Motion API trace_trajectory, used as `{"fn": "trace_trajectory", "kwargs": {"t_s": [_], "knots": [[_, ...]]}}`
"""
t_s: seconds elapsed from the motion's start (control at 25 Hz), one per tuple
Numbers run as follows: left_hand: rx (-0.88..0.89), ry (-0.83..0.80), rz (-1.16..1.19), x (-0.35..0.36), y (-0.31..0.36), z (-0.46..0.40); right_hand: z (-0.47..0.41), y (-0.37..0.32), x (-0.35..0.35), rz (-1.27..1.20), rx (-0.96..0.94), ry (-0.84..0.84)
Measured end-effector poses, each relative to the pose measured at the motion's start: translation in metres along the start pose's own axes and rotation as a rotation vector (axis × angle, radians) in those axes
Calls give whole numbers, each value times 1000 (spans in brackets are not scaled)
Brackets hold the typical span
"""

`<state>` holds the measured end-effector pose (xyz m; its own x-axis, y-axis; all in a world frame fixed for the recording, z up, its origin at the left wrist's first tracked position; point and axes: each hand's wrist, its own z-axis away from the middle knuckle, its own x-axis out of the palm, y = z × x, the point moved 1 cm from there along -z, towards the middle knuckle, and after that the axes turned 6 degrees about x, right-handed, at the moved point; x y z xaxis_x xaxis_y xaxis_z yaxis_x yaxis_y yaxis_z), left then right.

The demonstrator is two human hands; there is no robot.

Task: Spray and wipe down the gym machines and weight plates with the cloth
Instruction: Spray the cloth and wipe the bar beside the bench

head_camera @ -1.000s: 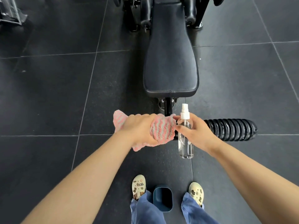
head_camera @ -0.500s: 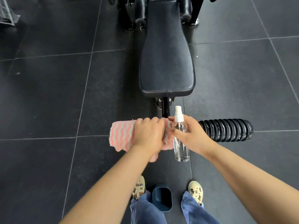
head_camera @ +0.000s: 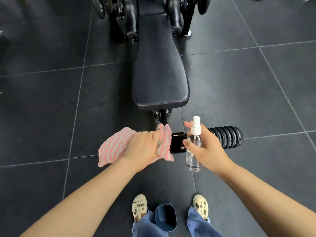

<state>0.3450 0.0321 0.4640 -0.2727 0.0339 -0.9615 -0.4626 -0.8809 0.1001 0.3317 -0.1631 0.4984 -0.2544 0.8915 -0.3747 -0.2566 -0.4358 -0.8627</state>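
A black padded gym bench stretches away from me across the dark floor. At its near end a black crossbar carries a ribbed black roller on the right. My left hand grips a pink and grey striped cloth, which is wrapped over the left side of the crossbar and hides it. My right hand holds a clear spray bottle upright beside the crossbar, its white nozzle on top with my index finger raised near it.
A dark blue bin stands on the floor between my feet in pale clogs. The machine's black frame and levers crowd the far end of the bench. Dark floor tiles spread to both sides.
My left hand has slid the cloth leftward along the crossbar, uncovering the black middle bracket. My right hand and the bottle have drawn slightly right, apart from the cloth.
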Motion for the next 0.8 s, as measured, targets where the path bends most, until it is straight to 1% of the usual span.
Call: {"fn": "trace_trajectory", "kwargs": {"t_s": [0.04,0.08,0.12,0.16,0.2,0.24,0.28,0.32,0.36,0.4,0.44,0.48,0.52,0.56,0.6,0.68,0.72,0.76,0.8], "knots": [[-40,76,56,-1,5,2,4,4,-11,-35,12,55],[-145,181,226,-5,8,2,6,7,-19,-53,19,103],[-315,268,484,-10,12,-2,9,11,-26,-60,26,146],[-484,331,809,-14,23,-6,11,15,-34,-62,30,187],[-617,383,1089,-18,36,-14,14,19,-42,-64,36,225],[-690,426,1276,-24,49,-21,16,25,-49,-74,44,253],[-715,423,1335,-29,64,-29,17,30,-55,-91,52,273],[-686,394,1265,-31,80,-35,18,35,-60,-106,61,288],[-552,366,1089,-30,96,-39,19,39,-64,-115,72,299],[-353,324,817,-23,109,-42,19,43,-68,-123,78,305],[-182,255,494,-12,117,-46,20,46,-72,-127,81,308],[-73,210,212,0,120,-49,20,49,-74,-124,79,308],[-38,178,34,8,120,-54,20,50,-76,-114,76,305],[-15,164,-50,11,121,-61,21,53,-79,-113,74,305],[1,146,-76,12,120,-68,21,55,-82,-121,77,305],[45,59,-63,-1,114,-79,19,60,-88,-132,102,305],[92,-6,-11,-6,109,-86,18,61,-91,-128,106,305],[102,-113,123,-12,102,-95,17,62,-93,-119,108,303],[66,-277,303,-19,93,-105,15,62,-95,-111,108,297]]}}
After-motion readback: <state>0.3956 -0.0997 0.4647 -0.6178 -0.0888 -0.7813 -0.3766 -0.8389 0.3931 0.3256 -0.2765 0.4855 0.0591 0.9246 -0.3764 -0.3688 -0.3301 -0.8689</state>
